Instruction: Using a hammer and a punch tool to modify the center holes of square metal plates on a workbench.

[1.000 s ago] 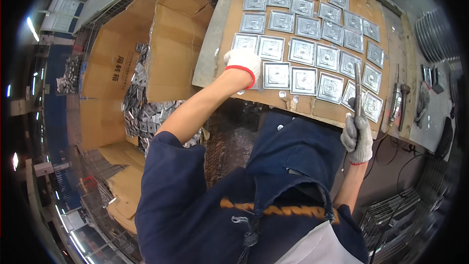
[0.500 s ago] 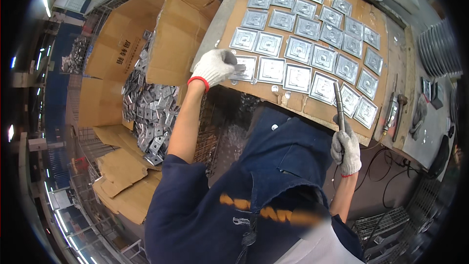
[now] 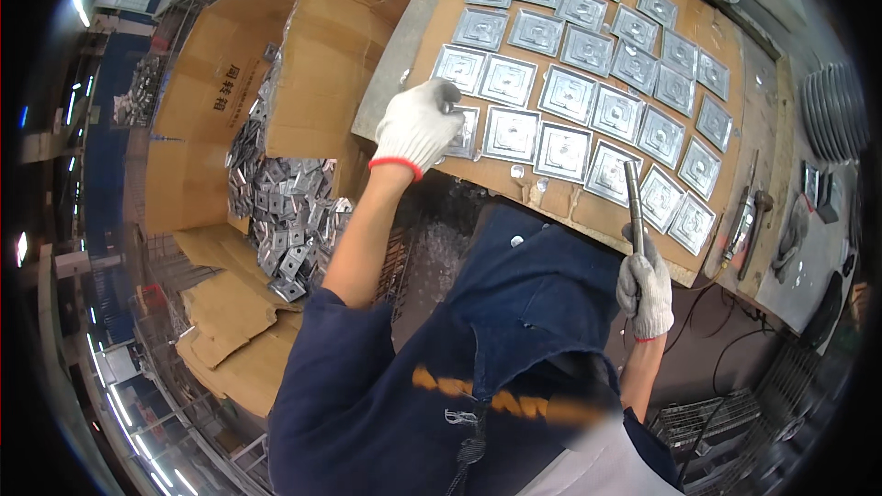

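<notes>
- We see an open carton (image 3: 188,152) heaped with small metal pieces (image 3: 289,220).
- Our gloved left hand (image 3: 418,124) curls over a square plate (image 3: 469,138) near the bench's (image 3: 378,101) edge (whether it grips, we cannot tell).
- Other plates (image 3: 510,133) lie in rows on cardboard (image 3: 712,44).
- Our right hand (image 3: 646,291) is wrapped around a metal rod (image 3: 634,202).
</notes>
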A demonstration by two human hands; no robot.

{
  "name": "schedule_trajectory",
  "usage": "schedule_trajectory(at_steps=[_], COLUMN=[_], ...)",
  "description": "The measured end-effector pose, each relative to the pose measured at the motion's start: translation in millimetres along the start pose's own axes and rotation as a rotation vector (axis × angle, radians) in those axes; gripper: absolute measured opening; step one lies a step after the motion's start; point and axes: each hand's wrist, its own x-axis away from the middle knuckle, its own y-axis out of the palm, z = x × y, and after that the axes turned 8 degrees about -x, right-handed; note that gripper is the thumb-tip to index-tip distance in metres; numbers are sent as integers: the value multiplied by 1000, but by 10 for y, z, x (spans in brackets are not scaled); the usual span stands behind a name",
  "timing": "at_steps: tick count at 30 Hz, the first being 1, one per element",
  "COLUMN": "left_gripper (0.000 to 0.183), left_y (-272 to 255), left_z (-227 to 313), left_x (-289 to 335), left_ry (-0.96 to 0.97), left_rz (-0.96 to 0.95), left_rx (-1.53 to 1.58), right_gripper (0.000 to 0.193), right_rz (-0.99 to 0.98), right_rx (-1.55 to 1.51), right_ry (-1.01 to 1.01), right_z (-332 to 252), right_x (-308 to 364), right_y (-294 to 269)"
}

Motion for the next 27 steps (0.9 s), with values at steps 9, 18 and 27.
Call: schedule_trajectory(at_steps=[9, 18, 27], left_gripper=[34, 32, 32], left_y=[646, 583, 538], left_z=[-446, -407, -416], left_x=[270, 216, 261], left_ry=[-100, -102, 11], left_rz=[234, 133, 202], left_rx=[648, 359, 266], right_gripper=[39, 35, 50], right_rz=[-88, -275, -376], right_rx=[321, 692, 1023], right_ry=[75, 99, -884], right_z=[-303, -541, -962], right_x=[-229, -525, -542], right_y=[418, 1151, 2221])
